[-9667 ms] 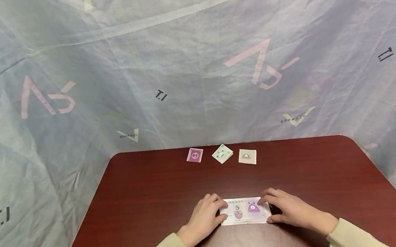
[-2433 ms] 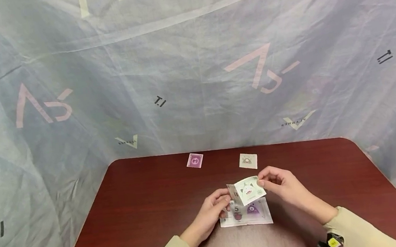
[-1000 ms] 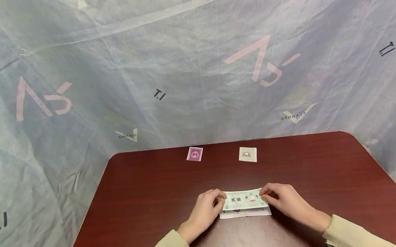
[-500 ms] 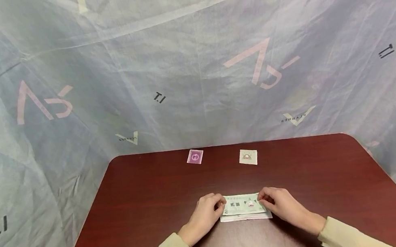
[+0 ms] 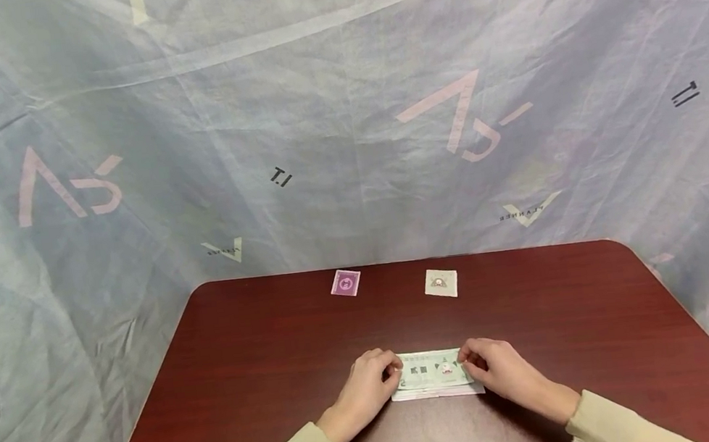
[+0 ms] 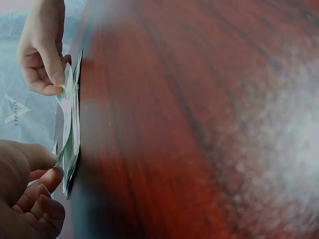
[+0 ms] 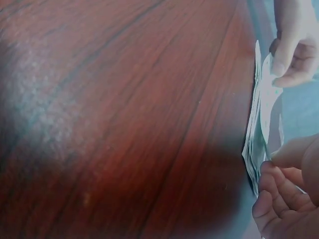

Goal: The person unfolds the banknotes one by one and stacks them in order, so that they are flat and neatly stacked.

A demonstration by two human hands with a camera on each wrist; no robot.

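Note:
A green play-money note point(image 5: 434, 371) lies unfolded on top of a small stack of notes point(image 5: 438, 390) near the front of the dark red table point(image 5: 264, 348). My left hand point(image 5: 395, 375) pinches the note's left end and my right hand point(image 5: 469, 364) pinches its right end. In the left wrist view the left hand point(image 6: 47, 174) grips the thin stack's edge point(image 6: 70, 134), with the right hand point(image 6: 50, 74) at the far end. The right wrist view shows the right hand point(image 7: 279, 164) on the notes point(image 7: 259, 134) and the left hand point(image 7: 286, 59) opposite.
A folded purple note point(image 5: 345, 282) and a folded beige note point(image 5: 441, 282) lie near the table's far edge. A pale blue printed sheet point(image 5: 341, 106) hangs behind and around the table. The table's corners are rounded.
The folded green note from the back row was picked up, opened out and laid on the stack. Over the last second both hands settled it flat and moved slightly inward.

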